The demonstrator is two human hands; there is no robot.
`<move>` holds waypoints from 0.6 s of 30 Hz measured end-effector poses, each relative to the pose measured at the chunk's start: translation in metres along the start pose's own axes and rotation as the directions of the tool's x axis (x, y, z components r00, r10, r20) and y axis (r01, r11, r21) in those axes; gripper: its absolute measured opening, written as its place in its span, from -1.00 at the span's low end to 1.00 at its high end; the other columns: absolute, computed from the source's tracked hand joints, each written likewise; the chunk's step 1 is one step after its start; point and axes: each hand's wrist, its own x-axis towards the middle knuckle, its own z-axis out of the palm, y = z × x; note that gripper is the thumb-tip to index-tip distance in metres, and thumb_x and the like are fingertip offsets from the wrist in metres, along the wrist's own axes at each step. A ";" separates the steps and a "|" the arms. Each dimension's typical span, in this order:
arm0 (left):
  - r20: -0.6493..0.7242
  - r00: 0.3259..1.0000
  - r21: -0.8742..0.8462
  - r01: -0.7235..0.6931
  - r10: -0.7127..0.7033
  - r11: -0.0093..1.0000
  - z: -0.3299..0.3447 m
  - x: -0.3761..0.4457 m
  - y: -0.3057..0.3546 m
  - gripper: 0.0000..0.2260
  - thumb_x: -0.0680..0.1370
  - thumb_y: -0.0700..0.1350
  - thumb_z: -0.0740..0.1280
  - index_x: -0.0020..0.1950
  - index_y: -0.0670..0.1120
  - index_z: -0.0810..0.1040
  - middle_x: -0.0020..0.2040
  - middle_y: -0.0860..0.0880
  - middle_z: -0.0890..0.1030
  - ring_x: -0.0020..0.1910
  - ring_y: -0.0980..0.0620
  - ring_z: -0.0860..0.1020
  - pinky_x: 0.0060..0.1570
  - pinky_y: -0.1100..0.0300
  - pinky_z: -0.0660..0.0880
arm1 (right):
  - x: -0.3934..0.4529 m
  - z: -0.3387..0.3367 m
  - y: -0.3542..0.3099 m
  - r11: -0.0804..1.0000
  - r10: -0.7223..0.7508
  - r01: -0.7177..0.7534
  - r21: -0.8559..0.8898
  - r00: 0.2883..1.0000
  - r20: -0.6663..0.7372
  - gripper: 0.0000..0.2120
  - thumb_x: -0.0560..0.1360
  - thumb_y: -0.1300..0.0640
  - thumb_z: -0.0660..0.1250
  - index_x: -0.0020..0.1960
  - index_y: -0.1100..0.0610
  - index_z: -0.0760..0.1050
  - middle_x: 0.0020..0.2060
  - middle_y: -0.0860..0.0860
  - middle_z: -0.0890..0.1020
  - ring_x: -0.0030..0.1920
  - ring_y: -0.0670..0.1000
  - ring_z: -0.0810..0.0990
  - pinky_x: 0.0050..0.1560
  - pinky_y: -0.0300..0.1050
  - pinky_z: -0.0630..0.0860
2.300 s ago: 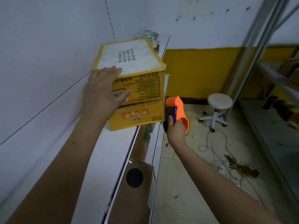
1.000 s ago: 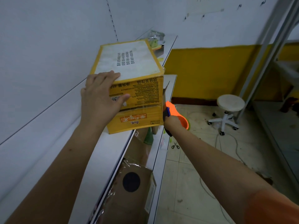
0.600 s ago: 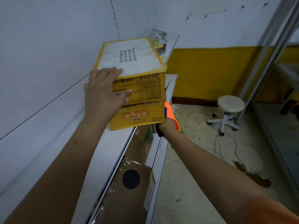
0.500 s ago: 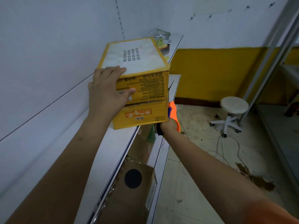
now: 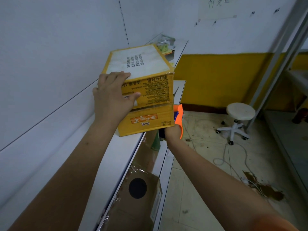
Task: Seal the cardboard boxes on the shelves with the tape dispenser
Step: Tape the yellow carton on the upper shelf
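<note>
Fingers (image 5: 120, 75) of the left hand (image 5: 113, 95) lie fairly straight over the top near edge of the yellow cardboard box (image 5: 146, 90), with the thumb pressed flat on its front face; the hand braces the box and does not clasp it. Fingers of the right hand (image 5: 171, 132) are clenched round the handle of the orange tape dispenser (image 5: 178, 119), which sits against the lower right corner of the box, at the front edge of the upper shelf (image 5: 103, 157).

The box stands on that shelf, turned askew, its right corner projecting past the front edge. A glossy strip crosses the front face, apparently tape already laid. Whether the dispenser's blade touches the cardboard cannot be told; the box hides it.

Assessment of risk:
- The box overhangs the edge. A hard pull on the dispenser toward the aisle could drag it off the shelf, as the left hand only presses it.
- Cutting at the corner with slack tape could leave a loose, wrinkled end.

A brown carton (image 5: 138, 202) lies on the lower shelf. A white stool (image 5: 238, 120) stands well apart on the floor.
</note>
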 end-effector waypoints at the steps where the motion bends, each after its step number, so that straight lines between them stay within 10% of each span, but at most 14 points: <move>1: -0.001 1.000 0.003 0.001 -0.001 1.000 0.000 0.000 0.000 -0.43 0.45 0.21 0.46 0.41 0.08 0.47 0.38 0.05 0.49 0.39 -0.06 0.33 0.17 -0.10 0.38 | 0.001 0.000 0.000 0.999 -0.009 0.009 0.033 1.000 0.003 -0.71 0.49 -0.11 0.33 0.03 0.10 0.57 -0.14 0.15 0.64 -0.12 0.13 0.61 -0.01 0.07 0.62; 9: 0.014 1.000 0.073 0.000 -0.001 0.997 0.004 0.008 0.003 -0.41 0.46 0.26 0.42 0.43 0.06 0.46 0.38 0.06 0.49 0.38 -0.06 0.32 0.15 -0.08 0.36 | -0.013 -0.021 0.003 0.912 -0.030 0.013 -0.410 0.999 -0.035 -0.57 0.65 -0.07 0.15 0.09 0.30 0.53 -0.17 0.21 0.56 -0.10 0.21 0.55 -0.06 0.08 0.50; 18: 0.097 0.995 0.464 -0.019 -0.030 0.885 0.030 0.035 0.054 -0.49 0.59 0.21 0.28 0.33 -0.17 0.42 0.23 -0.19 0.52 0.30 -0.28 0.37 -0.03 -0.09 0.43 | -0.019 -0.087 0.005 0.962 0.117 -0.110 -0.248 0.993 0.014 -0.37 0.52 -0.30 0.25 0.42 0.10 0.35 0.23 0.08 0.54 0.22 0.16 0.52 0.12 0.02 0.51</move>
